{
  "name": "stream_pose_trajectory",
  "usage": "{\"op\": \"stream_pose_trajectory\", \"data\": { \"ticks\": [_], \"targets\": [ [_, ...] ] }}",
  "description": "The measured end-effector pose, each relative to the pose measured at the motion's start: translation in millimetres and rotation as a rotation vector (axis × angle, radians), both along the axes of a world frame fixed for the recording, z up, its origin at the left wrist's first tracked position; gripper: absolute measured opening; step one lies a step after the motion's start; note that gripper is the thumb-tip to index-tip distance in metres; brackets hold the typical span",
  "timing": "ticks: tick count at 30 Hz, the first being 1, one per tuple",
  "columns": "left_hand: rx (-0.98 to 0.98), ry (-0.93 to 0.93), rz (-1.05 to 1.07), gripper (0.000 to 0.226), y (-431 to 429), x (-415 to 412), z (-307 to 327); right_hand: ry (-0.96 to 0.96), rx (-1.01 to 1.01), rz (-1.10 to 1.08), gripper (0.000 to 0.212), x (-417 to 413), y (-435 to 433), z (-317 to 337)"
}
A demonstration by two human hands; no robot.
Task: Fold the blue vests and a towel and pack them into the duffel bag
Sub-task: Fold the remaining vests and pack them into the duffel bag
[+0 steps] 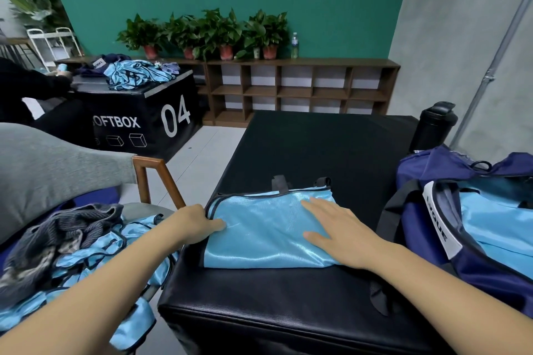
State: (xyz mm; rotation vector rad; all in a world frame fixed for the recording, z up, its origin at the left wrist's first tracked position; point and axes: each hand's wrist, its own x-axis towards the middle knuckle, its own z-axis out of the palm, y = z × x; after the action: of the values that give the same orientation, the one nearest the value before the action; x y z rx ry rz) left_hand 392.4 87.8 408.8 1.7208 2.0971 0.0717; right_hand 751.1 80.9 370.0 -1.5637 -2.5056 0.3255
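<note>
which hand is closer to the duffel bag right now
Right. The right hand lies flat on the folded vest, on the half toward the duffel bag. The left hand pinches the vest's opposite left edge, farther away.

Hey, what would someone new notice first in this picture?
The shiny blue vest lying folded on the black block in the middle, with the left hand gripping its left edge and the right hand flat on top. Next, the open navy duffel bag at right, already holding blue fabric, and the heap of vests at lower left.
</note>
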Motion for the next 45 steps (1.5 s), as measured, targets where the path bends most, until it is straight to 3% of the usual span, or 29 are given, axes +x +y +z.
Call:
{"op": "stream_pose_trajectory", "data": {
  "ticks": [4,11,19,22,28,38,45],
  "targets": [
    [0.022,0.058,-0.005,0.040,-6,10,3,0.008,-0.012,-0.008,0.076,5,-3,1],
    [0.088,-0.272,0.146,0.020,2,-5,9,0.038,-0.032,-0.024,0.075,14,-11,7],
    [0.220,-0.433,0.245,0.031,0,-15,23,0.051,-0.106,0.014,0.074,19,-24,14],
    [0.265,-0.570,0.222,0.040,0,-4,31,0.048,-0.134,0.009,0.075,21,-27,17],
    [0.267,-0.827,0.032,0.024,-1,50,42,0.020,-0.144,0.011,0.080,18,-25,18],
    [0.194,-0.756,-0.141,0.022,2,144,2,0.009,-0.128,-0.013,0.082,15,-21,15],
    [0.066,-0.911,-0.166,0.031,-10,153,8,0.087,0.020,-0.105,0.066,17,-19,21]
  ]
}}
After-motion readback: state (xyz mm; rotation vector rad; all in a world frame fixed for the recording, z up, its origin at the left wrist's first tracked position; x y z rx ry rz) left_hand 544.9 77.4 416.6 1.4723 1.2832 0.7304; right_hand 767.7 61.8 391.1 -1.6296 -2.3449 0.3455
